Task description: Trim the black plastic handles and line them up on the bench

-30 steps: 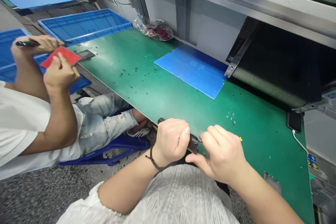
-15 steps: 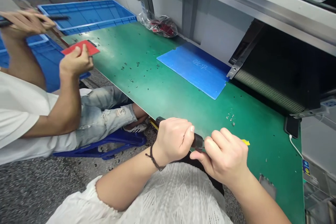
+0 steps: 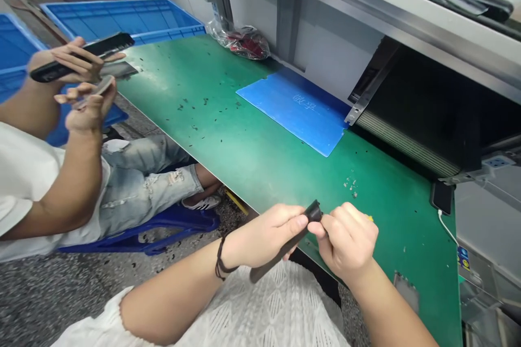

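Observation:
A long black part (image 3: 277,260) lies in the grip of my left hand (image 3: 271,233), its wider, notched end pointing up and right past the thumb. Close beside that end is my right hand (image 3: 348,238), with fingers curled and the thumb near the part's edge. Whatever the right fingers pinch is too small or hidden to name. Both hands are above the near edge of the green table (image 3: 260,157). A bit of something yellow (image 3: 369,218) shows behind the right hand.
A blue sheet (image 3: 297,111), a plastic bag (image 3: 244,42), dark scraps and a phone (image 3: 442,198) with a white cable are on the table. At the left, a seated person holds a black part (image 3: 81,57). Blue crates (image 3: 122,19) stand behind.
The black part has turned, its wide end now up and its long body down toward my lap. My left hand has rotated and opened its grip somewhat. The person's red piece is out of sight.

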A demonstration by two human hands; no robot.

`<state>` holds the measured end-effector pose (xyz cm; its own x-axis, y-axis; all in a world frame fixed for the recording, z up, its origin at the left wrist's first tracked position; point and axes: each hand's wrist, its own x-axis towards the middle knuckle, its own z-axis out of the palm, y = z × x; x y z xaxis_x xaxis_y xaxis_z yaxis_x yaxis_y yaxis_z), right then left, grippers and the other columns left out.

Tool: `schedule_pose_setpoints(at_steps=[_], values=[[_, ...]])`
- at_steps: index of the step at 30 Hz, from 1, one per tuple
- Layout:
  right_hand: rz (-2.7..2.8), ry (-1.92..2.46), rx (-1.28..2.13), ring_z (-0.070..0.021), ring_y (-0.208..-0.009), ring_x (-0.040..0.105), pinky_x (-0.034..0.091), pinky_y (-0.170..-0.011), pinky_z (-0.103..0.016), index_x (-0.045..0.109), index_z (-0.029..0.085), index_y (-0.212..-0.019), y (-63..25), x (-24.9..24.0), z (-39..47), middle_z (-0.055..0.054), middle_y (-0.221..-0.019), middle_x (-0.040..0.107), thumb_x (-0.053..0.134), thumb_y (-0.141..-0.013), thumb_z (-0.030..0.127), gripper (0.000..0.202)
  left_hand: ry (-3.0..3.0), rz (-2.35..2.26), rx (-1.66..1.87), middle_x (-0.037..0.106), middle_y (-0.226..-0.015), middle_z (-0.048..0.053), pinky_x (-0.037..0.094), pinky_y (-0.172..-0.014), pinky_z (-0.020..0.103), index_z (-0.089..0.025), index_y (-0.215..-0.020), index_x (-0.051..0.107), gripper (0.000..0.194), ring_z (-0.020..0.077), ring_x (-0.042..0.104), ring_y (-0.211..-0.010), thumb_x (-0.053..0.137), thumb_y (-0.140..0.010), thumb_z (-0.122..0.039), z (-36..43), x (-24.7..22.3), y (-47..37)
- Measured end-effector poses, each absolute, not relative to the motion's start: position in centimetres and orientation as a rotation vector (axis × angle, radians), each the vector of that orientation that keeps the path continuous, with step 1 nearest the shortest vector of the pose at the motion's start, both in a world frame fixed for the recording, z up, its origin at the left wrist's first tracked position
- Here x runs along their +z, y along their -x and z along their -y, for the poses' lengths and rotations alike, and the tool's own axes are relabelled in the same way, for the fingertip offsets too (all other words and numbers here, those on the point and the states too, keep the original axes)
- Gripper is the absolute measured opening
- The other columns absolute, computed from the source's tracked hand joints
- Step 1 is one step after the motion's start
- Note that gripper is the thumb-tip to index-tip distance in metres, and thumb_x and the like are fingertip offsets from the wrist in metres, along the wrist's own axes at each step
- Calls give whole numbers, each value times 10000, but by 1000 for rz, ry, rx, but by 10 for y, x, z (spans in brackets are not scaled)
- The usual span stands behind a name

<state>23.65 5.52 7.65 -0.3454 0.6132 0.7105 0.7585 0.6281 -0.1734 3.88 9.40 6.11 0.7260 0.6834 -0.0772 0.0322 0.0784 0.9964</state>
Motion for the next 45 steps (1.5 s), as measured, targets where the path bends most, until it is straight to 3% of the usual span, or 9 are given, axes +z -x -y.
schedule_pose_setpoints(at_steps=[4,9,14,30,34,38,40,43,45], values=[[2085,1059,60,-142,-661,403,314,-623,-286,563,177,-1052,-253,83,-55,3,-739,504,567,-1025,177,27,-1292,-694,545,470,-466,-66,302,-394,217,-197,-781,494,599,86,396,-346,336,-1038,-715,-90,56,-35],[2246,1195,-35,-139,-621,371,275,-588,-303,556,183,-827,-264,96,-60,9,-670,473,503,-1044,628,498,-1484,-756,557,452,-482,-66,299,-425,215,-200,-728,463,571,84,398,-400,363,-1059,-654,-89,64,-36],[2362,1252,-122,-134,-609,336,228,-566,-304,500,196,-706,-256,111,-70,14,-645,449,362,-1031,756,662,-1582,-725,545,417,-493,-74,260,-453,233,-205,-713,451,533,90,360,-438,369,-1079,-584,-89,73,-38],[2181,1241,-617,-168,-625,243,155,-586,-346,460,208,-631,-244,93,-61,-1,-599,362,441,-1095,531,566,-1395,-775,608,420,-469,-77,291,-402,216,-206,-728,453,579,81,385,-364,356,-1049,-678,-79,67,-50],[2184,1133,-425,-161,-616,254,170,-581,-345,433,218,-637,-242,79,-57,7,-590,355,465,-1100,473,529,-1287,-800,573,446,-498,-69,272,-377,210,-198,-763,484,626,79,388,-351,349,-1010,-757,-80,61,-52],[2162,1071,-34,-143,-635,361,263,-595,-306,547,197,-859,-251,89,-59,10,-682,468,514,-1073,226,219,-1329,-776,619,443,-459,-66,291,-407,221,-194,-773,505,621,86,381,-364,344,-1025,-738,-82,57,-49],[2157,1130,121,-143,-670,429,315,-618,-298,564,179,-953,-256,99,-62,-6,-747,521,502,-1091,323,209,-1416,-730,688,441,-453,-62,293,-434,231,-201,-734,467,607,87,378,-384,354,-1038,-714,-84,56,-47],[2220,1217,228,-146,-675,461,336,-622,-300,567,178,-906,-258,110,-66,-15,-755,542,383,-1081,642,530,-1569,-674,775,404,-466,-69,278,-472,250,-209,-713,421,582,88,355,-417,357,-1058,-673,-85,54,-44],[2265,1255,237,-144,-661,461,324,-614,-297,568,180,-854,-256,112,-67,-14,-733,541,307,-1056,729,641,-1640,-660,790,386,-487,-71,268,-495,261,-210,-723,420,562,94,346,-446,360,-1068,-651,-85,52,-44]])
